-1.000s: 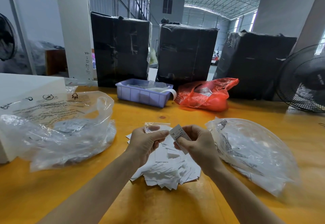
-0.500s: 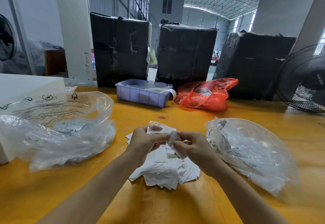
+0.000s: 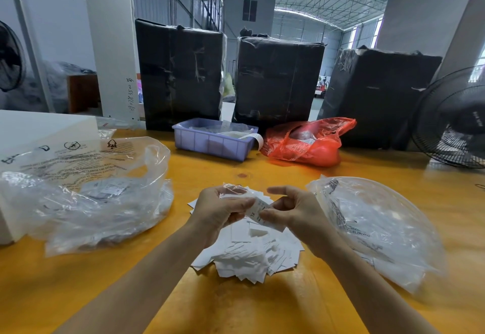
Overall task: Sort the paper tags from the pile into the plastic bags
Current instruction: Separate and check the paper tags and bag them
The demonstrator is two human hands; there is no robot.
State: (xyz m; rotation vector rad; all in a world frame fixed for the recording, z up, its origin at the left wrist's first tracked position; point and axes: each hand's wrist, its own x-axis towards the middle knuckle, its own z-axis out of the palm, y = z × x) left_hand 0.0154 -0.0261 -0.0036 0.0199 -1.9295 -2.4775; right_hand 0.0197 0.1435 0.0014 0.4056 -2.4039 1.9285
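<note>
A pile of white paper tags (image 3: 249, 252) lies on the yellow table (image 3: 236, 307) in front of me. Above it my left hand (image 3: 217, 210) and my right hand (image 3: 294, 213) both pinch one white tag (image 3: 258, 209) printed "XL". My left hand also holds a small clear packet with more tags. A clear plastic bag (image 3: 86, 197) with some tags inside sits at the left. Another clear plastic bag (image 3: 380, 228) lies at the right, close to my right wrist.
A purple plastic bin (image 3: 212, 143) and a red plastic bag (image 3: 307, 142) stand behind the pile. Three black wrapped bales (image 3: 275, 81) line the table's far edge. A black fan (image 3: 454, 121) stands far right, a white box (image 3: 39, 129) far left.
My right hand brought the tag it held up over to my left hand; now both hands pinch it together, low over the pile.
</note>
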